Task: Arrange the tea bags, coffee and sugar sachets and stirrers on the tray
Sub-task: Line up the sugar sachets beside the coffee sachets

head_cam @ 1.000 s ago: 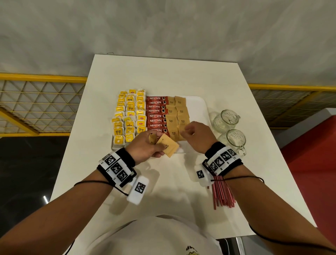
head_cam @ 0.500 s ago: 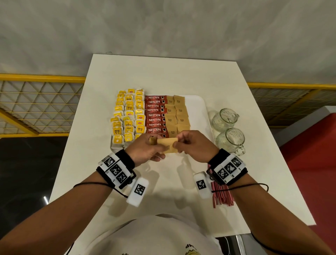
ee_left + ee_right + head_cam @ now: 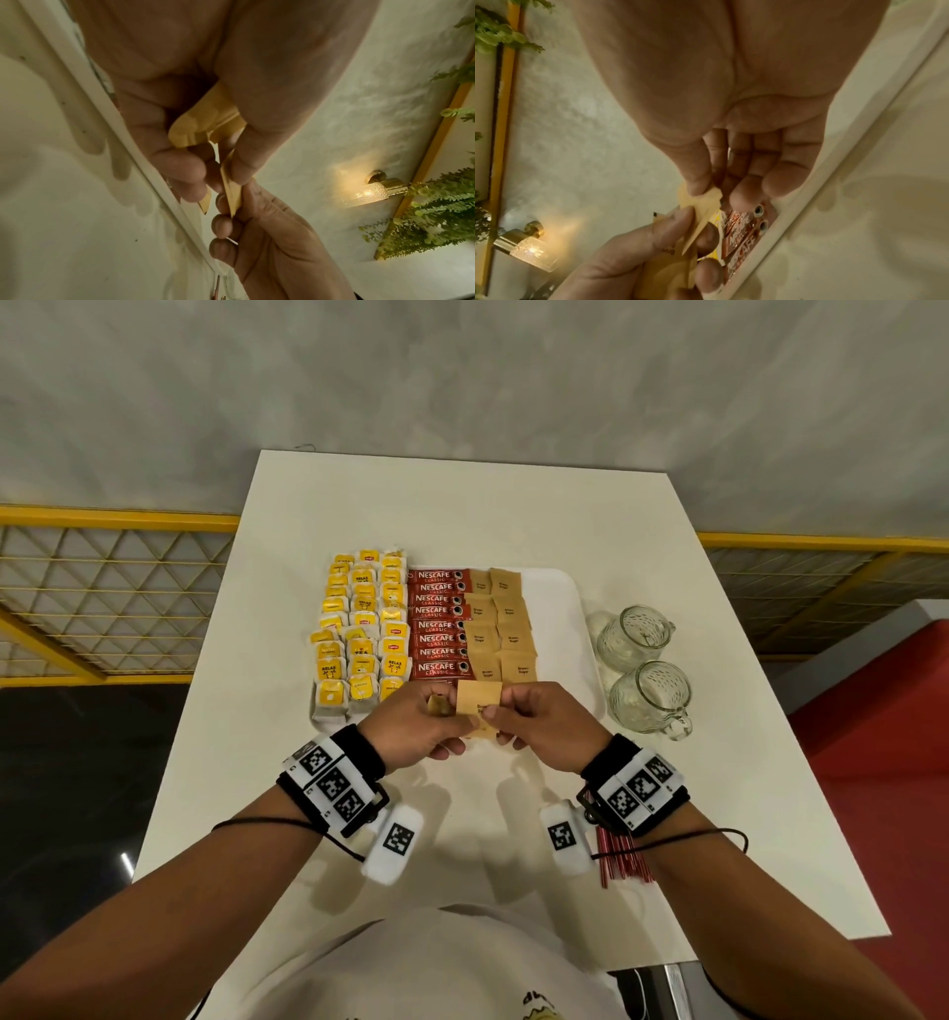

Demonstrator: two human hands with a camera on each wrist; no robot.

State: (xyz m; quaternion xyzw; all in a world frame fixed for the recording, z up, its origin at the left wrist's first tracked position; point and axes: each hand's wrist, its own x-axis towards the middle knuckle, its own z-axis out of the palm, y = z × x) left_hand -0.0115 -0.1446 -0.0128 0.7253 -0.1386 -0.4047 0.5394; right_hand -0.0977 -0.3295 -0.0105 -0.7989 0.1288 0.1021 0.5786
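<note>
The left hand [image 3: 418,726] and right hand [image 3: 539,726] each pinched an edge of one brown sugar sachet [image 3: 478,703], raised over the white tray's [image 3: 560,608] near rim. Light, thin and limp, it seemed best gripped by its edges. Beyond the hands, the tray held tea bags [image 3: 359,634], Nescafé sticks [image 3: 436,624] and more brown sugar sachets.

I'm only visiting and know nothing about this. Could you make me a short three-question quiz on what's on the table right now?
1. True or false: the red stirrers already lie on the tray.
2. Which sits between the tea bags and the sugar sachets? A) glass mugs B) coffee sachets C) stirrers
3. What do the left hand and right hand both pinch?

Key: 1 false; 2 B; 3 a brown sugar sachet.
</note>
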